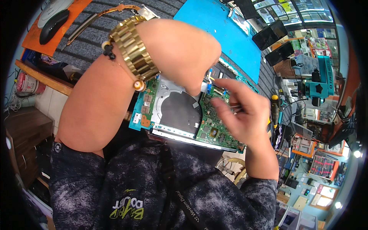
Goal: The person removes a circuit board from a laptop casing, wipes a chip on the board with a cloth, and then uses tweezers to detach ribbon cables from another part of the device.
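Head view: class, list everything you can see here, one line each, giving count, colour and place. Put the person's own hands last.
Opened laptop: one, green circuit board and silver metal drive, centre, under both hands.
Work mat: one, blue, beyond the laptop.
Computer mouse: one, black, on an orange pad, top left.
Screwdriver: one, yellow and black, right of the laptop.
Wristwatch: one, gold, on the left wrist.
Left hand: one, fingertips down on the laptop's far edge.
Right hand: one, over the circuit board, fingers pinching a thin tool, blurred.
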`<action>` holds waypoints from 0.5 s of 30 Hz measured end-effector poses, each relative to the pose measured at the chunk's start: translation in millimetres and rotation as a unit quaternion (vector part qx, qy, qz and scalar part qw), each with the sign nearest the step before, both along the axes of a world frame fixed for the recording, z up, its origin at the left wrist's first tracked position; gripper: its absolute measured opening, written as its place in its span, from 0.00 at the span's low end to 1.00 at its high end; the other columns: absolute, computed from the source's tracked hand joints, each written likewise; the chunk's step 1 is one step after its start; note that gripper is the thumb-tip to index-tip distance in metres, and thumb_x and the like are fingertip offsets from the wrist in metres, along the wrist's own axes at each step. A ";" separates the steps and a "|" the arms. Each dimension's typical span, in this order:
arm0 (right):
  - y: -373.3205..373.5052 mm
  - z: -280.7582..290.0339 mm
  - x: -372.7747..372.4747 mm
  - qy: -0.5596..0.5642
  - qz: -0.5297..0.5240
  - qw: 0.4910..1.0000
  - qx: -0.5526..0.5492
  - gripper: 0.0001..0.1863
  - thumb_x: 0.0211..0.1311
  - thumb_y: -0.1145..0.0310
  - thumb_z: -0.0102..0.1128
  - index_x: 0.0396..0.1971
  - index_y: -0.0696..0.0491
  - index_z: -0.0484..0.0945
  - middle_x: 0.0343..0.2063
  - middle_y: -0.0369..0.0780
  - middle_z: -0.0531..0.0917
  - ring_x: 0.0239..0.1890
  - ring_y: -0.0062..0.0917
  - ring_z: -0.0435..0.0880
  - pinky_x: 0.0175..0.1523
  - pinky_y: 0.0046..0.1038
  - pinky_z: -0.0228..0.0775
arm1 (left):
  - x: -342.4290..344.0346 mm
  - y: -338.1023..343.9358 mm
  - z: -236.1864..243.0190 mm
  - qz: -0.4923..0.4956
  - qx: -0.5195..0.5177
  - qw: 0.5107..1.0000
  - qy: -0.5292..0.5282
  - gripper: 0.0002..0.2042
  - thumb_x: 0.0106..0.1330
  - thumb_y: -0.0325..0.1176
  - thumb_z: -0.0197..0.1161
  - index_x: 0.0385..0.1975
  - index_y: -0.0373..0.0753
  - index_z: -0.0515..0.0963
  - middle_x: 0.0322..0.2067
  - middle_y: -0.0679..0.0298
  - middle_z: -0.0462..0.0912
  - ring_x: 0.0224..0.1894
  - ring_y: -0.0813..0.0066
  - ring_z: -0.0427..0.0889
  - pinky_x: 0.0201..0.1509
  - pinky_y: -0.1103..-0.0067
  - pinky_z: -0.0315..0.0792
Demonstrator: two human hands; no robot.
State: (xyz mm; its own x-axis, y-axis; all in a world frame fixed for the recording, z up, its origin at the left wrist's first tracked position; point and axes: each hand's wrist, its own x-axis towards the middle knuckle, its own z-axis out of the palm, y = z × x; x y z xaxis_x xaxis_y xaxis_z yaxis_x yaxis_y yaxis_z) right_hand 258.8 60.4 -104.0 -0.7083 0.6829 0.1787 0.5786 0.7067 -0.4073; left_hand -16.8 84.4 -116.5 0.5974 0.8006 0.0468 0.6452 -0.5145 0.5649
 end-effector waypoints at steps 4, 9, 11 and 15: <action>11.6 12.7 21.4 0.124 -0.092 0.987 -0.042 0.13 0.70 0.79 0.80 0.52 0.58 0.91 0.21 0.27 0.71 0.24 0.09 0.64 0.29 0.22 0.52 | -10.7 2.7 5.0 0.023 0.012 0.999 -0.034 0.14 0.54 0.33 0.81 0.34 0.31 0.86 0.29 0.52 0.89 0.33 0.54 0.90 0.39 0.63 0.83; 13.7 22.8 47.5 0.029 -0.106 0.990 -0.090 0.07 0.71 0.78 0.79 0.46 0.58 0.91 0.21 0.28 0.70 0.24 0.11 0.64 0.30 0.25 0.53 | -14.4 11.5 5.4 0.062 0.028 0.995 -0.070 0.12 0.60 0.31 0.79 0.37 0.32 0.87 0.32 0.56 0.88 0.32 0.62 0.87 0.38 0.67 0.82; 12.4 25.9 56.7 -0.024 -0.062 0.996 -0.067 0.11 0.67 0.75 0.82 0.47 0.57 0.91 0.25 0.34 0.75 0.26 0.18 0.70 0.32 0.28 0.60 | -16.2 13.3 9.2 0.080 0.074 0.992 -0.057 0.12 0.65 0.33 0.80 0.42 0.32 0.90 0.34 0.58 0.90 0.33 0.67 0.87 0.38 0.69 0.81; 3.7 24.1 79.5 -0.044 -0.106 0.991 -0.071 0.15 0.67 0.74 0.82 0.52 0.58 0.92 0.28 0.36 0.78 0.30 0.19 0.73 0.36 0.28 0.66 | -24.4 14.4 21.6 0.103 0.031 0.991 -0.078 0.16 0.68 0.37 0.72 0.43 0.27 0.90 0.34 0.44 0.93 0.36 0.50 0.93 0.46 0.64 0.86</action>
State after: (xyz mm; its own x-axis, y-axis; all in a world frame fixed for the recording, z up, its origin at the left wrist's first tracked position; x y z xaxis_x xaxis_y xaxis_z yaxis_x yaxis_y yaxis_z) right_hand 338.3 64.1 -79.9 -0.5544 0.8322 0.0134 0.7458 0.5039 -0.4358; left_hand -41.2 98.8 -95.0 0.4040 0.8971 0.1790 0.6470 -0.4185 0.6374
